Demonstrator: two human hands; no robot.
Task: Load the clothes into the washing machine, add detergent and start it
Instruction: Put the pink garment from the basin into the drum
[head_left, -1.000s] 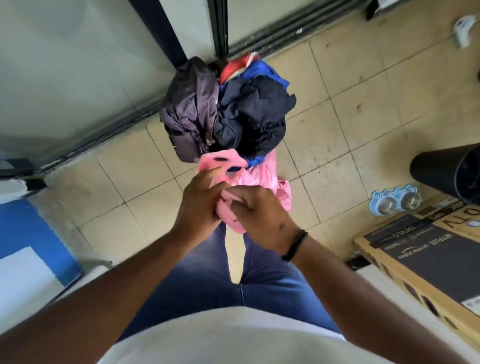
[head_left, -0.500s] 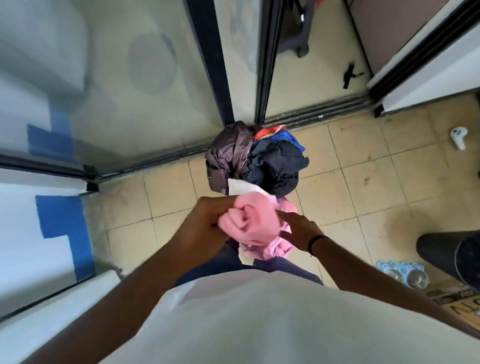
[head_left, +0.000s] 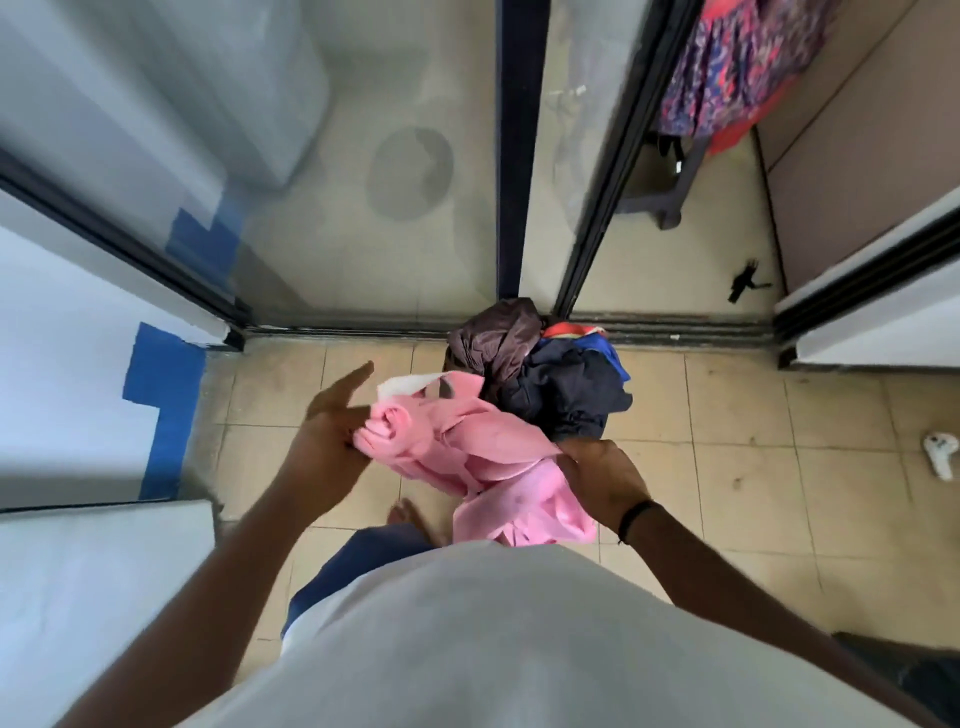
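Starting at the far left, behind the glass door (head_left: 363, 156), a pale boxy shape (head_left: 171, 93) stands blurred; it may be the washing machine, though I cannot tell for sure. Nearer on that side, a blue-painted wall (head_left: 161, 415) runs beside the tiled floor (head_left: 753, 467).

Moving in, the left hand (head_left: 327, 441) is spread wide, fingers straight, palm against the bunched end of the pink garment (head_left: 478, 457). It has hold of nothing; it looks to be steadying the cloth, perhaps so the bundle does not spill.

Centre stage, the pink garment hangs in the air between both hands, above the floor and near the body, nowhere close to a drum yet.

Just beyond it, the pile (head_left: 545, 374) of dark, brown, red and blue clothes sits on the floor against the door track, just by the gap in the sliding doors, likely dumped there to be carried through.

To the right, the right hand (head_left: 597, 478), a black band at its wrist, is curled into the pink fabric and grips it, taking the weight.

Far right, a small white object (head_left: 940, 457) lies on the tiles, well apart from everything. Through the gap, a patterned cloth (head_left: 743, 67) hangs over a dark stand.

My read: loading has barely begun, with the pile untouched.
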